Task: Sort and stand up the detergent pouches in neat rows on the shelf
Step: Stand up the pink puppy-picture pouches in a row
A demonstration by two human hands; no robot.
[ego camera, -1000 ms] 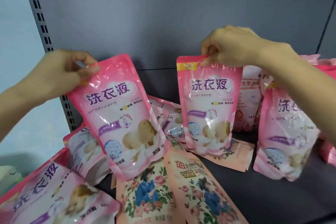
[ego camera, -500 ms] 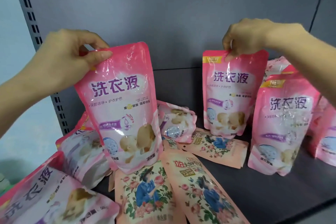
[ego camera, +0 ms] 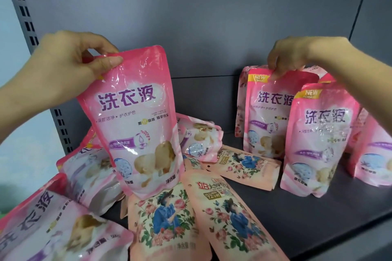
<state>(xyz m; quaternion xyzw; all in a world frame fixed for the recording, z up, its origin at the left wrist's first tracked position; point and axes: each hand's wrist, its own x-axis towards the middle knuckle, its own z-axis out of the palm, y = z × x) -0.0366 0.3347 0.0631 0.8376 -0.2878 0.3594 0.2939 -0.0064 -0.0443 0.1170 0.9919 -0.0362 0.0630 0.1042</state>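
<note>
Pinching pouch tops: left hand [ego camera: 63, 70] raised pink pouch [ego camera: 135, 121], right hand [ego camera: 297, 57] standing pouch [ego camera: 269, 112].

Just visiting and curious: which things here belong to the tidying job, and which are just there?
Job: left hand gripping tilted pink pouch; right hand pinching upright pink pouch; lying floral pouches; shelf board.
Just there: slotted post; back panel.

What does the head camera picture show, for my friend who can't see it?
The left hand holds a tilted pink pouch above a dark shelf; the right hand pinches an upright pink pouch. Peach floral pouches lie flat in front.
</note>
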